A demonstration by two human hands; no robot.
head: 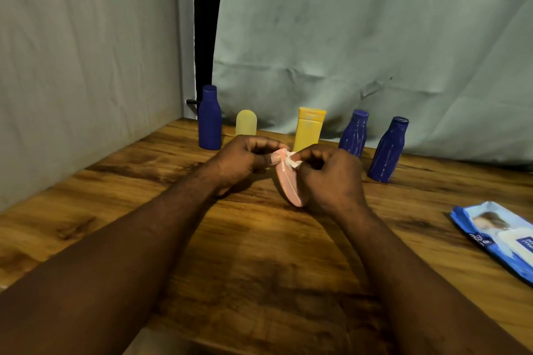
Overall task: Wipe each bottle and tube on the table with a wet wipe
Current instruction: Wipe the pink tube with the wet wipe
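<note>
A pink tube (289, 184) is held above the middle of the wooden table (259, 253). My left hand (245, 160) pinches its upper end. My right hand (328, 176) pinches a small white wet wipe (292, 161) against the top of the tube, fingers curled round it. Along the back stand a tall blue bottle (210, 118), a pale yellow rounded bottle (246, 122), a yellow tube (309, 130) standing on end, and two more blue bottles (353, 134) (388, 150).
A blue pack of wet wipes (499, 236) lies at the table's right edge. Grey cloth hangs behind and to the left of the table, with a dark gap near the tall blue bottle.
</note>
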